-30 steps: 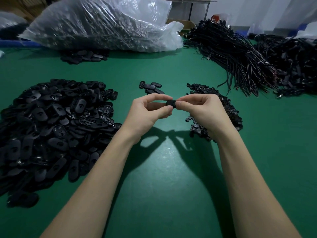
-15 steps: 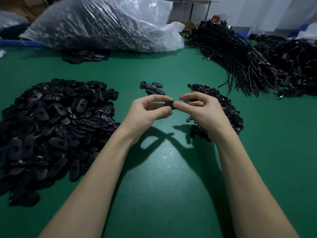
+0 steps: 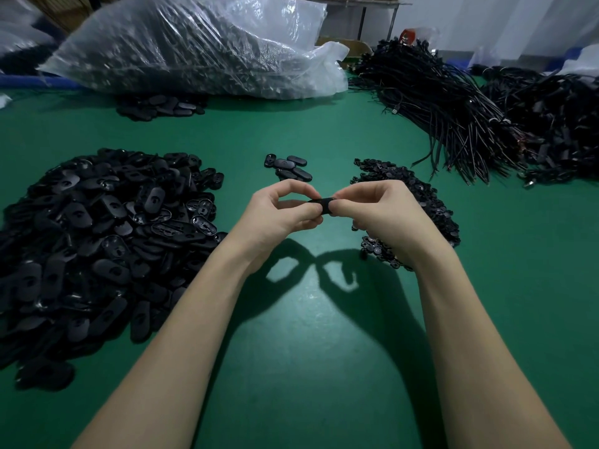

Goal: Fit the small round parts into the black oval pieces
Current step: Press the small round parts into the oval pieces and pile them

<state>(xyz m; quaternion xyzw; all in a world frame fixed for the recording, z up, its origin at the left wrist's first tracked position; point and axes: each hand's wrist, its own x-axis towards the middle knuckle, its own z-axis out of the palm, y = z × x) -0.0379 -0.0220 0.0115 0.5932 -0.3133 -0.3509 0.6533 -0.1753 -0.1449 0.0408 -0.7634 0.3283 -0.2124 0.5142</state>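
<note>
Plastic bag point(image 3: 194, 47), clear and stuffed with dark parts, lies at the table's point(image 3: 308, 367) far edge. Both hands, left point(image 3: 275, 215) and right point(image 3: 379, 212), pinch one black oval piece point(image 3: 322, 204) between them, above open green surface flanked by the oval pile point(image 3: 97, 238) and the small-part heap point(image 3: 418, 196).

We note one black oval piece point(image 3: 322, 205) lying level above the green table point(image 3: 308, 367), between heaped ovals point(image 3: 97, 241) and small round parts point(image 3: 418, 202).
</note>
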